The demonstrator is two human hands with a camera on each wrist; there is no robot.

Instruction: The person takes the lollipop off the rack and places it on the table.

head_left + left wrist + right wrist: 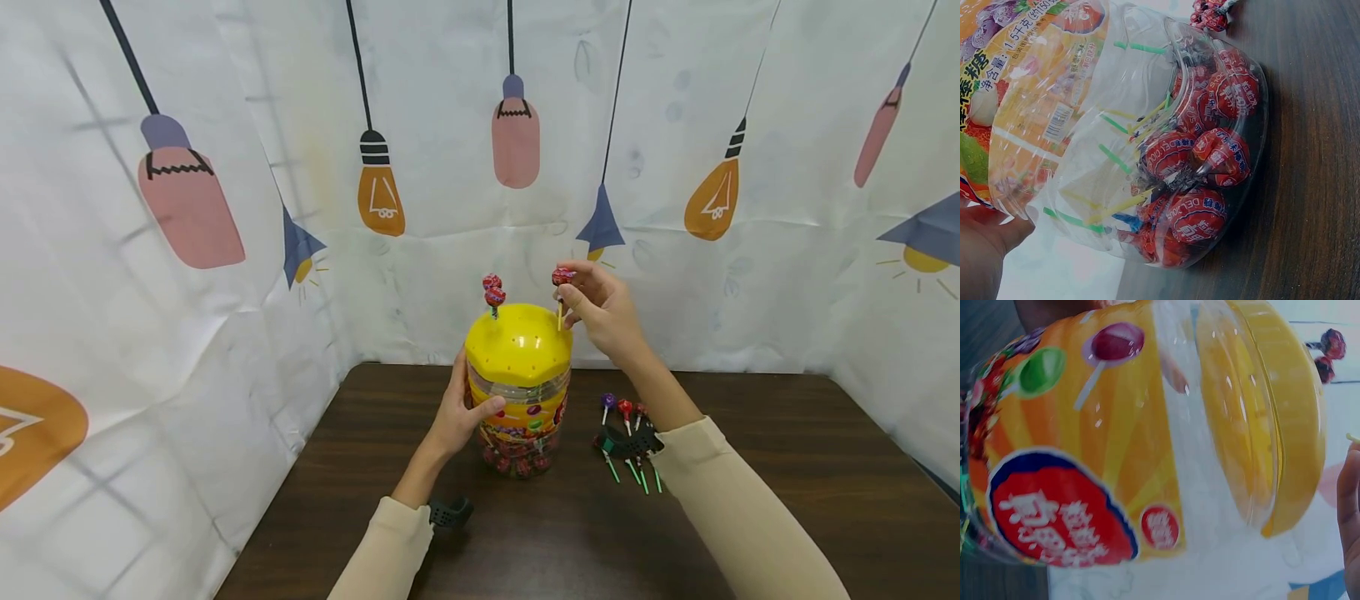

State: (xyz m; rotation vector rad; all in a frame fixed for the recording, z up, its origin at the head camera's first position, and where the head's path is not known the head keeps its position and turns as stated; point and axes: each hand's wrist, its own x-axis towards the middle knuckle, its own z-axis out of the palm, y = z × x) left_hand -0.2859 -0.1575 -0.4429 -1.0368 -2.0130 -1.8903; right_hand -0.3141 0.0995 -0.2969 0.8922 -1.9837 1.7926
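Note:
A clear plastic candy jar point(521, 417) with a yellow domed lid point(517, 343) full of small holes stands upright on the table. My left hand point(457, 414) holds it round its left side, thumb across the front. Two lollipops point(493, 296) stick up from the lid's left part. My right hand point(603, 312) pinches another red-wrapped lollipop point(562, 277) upright by its yellow stick, over the lid's right edge; whether the stick's tip is in a hole I cannot tell. Inside the jar, red-wrapped lollipops point(1200, 215) lie at the bottom, their green and yellow sticks pointing up.
Several loose lollipops point(625, 407), purple and red with mostly green lower sticks, lie on the dark wooden table point(757, 467) right of the jar, partly hidden by my right wrist strap point(630, 442). A white cloth printed with lamps point(450, 275) hangs behind and beside the table.

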